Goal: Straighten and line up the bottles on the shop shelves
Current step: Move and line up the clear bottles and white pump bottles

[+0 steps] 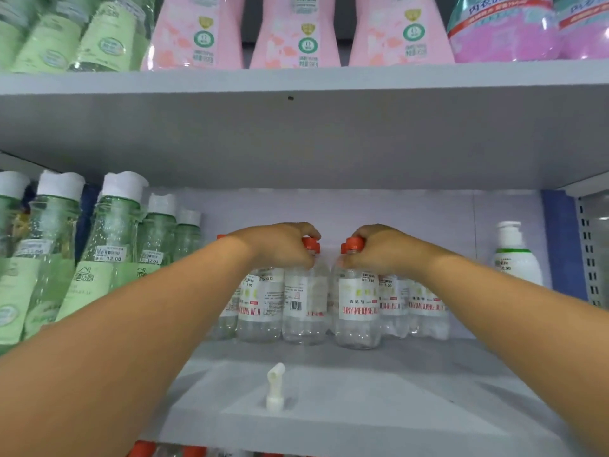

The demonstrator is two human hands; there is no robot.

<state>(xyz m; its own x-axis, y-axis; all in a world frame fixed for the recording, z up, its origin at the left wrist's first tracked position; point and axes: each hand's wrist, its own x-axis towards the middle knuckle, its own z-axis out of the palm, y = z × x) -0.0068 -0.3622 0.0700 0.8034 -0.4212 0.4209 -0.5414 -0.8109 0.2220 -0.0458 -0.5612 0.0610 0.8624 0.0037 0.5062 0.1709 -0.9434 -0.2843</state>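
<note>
Far left on the grey shelf (pixel 362 384): green bottles (pixel 112 245) with white caps, upright in rows, price stickers on the necks. Left hand (pixel 280 247) reaching in over the clear bottles, fingers (pixel 304 230) curled down around the red cap and neck of a barcode-facing clear bottle (pixel 304 305), gripping it. Just beside, across a narrow gap, right hand (pixel 379 250) likewise closed around the red cap of the front clear bottle (pixel 359 311), red lettering on its label facing out. More clear bottles (pixel 425 305) packed close behind and to either side, all upright toward the back of the shelf. Small white nozzle (pixel 276 387) lying alone near the shelf's front edge. White pump bottle (pixel 514 255) standing well apart at far right. Above, on the upper shelf (pixel 296 80): pale green bottles, then pink bottles (pixel 296 34), then purple refill pouches (pixel 504 31).
</note>
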